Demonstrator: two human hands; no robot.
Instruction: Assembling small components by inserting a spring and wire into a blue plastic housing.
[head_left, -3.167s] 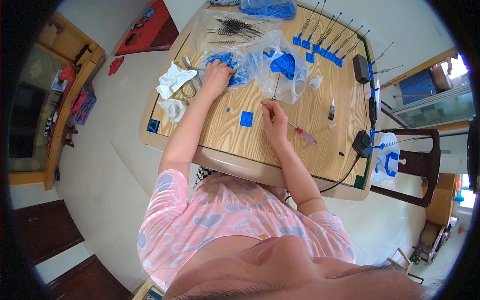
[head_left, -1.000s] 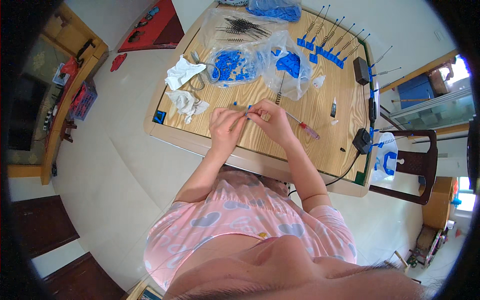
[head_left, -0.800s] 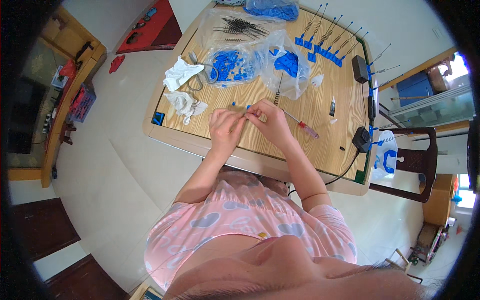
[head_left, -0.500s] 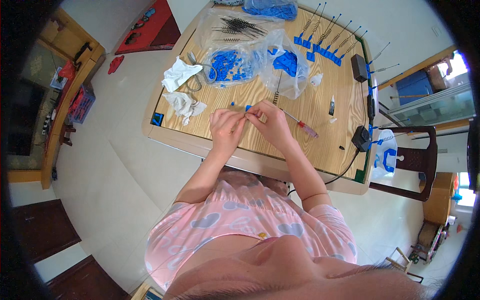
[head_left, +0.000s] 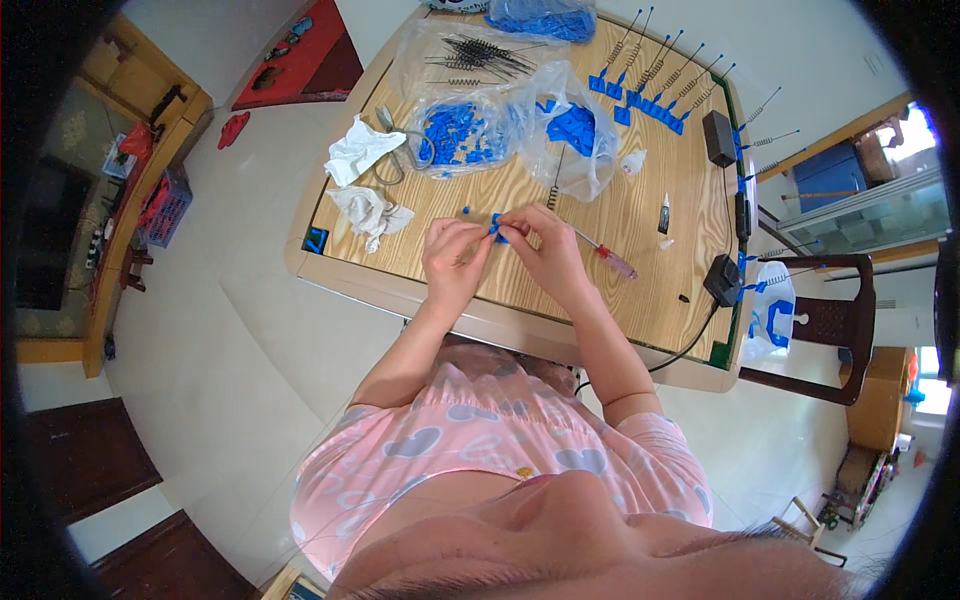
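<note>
Fingers of left hand (head_left: 456,262) and right hand (head_left: 547,246) pinched together on small blue piece (head_left: 496,226), directly between them; its long axis hidden. Spring (head_left: 552,194) just beyond right fingers, long axis running near-to-far, right hand nearer. Screwdriver (head_left: 617,263) further right.

A purple basket (head_left: 165,207) stands beside a wooden cabinet (head_left: 97,315) at left, and red footwear (head_left: 235,126) lies on the pale floor (head_left: 200,330) near a red mat (head_left: 300,65). Brown doors (head_left: 85,455) show at lower left, a dark chair (head_left: 835,320) at right.
</note>
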